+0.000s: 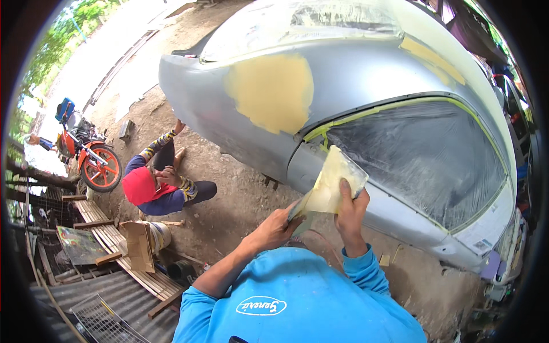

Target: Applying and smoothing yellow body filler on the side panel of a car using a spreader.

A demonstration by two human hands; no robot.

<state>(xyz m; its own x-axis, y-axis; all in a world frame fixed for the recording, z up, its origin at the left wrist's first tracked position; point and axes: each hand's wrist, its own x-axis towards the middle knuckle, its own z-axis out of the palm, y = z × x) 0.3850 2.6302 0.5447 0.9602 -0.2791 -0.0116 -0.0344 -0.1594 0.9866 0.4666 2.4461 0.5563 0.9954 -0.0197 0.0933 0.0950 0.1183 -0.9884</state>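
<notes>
Above dirt ground, cream-smeared plate, yellow-patched silver car

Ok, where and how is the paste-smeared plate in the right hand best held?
Likely on the plate at its lower-right edge, coming from below right, where the right hand holds it with the thumb on its face. It looks thin and flat, so a pinch across that edge suits it; yellowish paste covers much of the face farther up.

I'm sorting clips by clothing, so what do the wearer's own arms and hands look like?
The left hand and right hand are gloveless. The left sleeve and right sleeve are bright blue, like the shirt, which bears a white oval marking. The left forearm is bare below its sleeve.
</notes>
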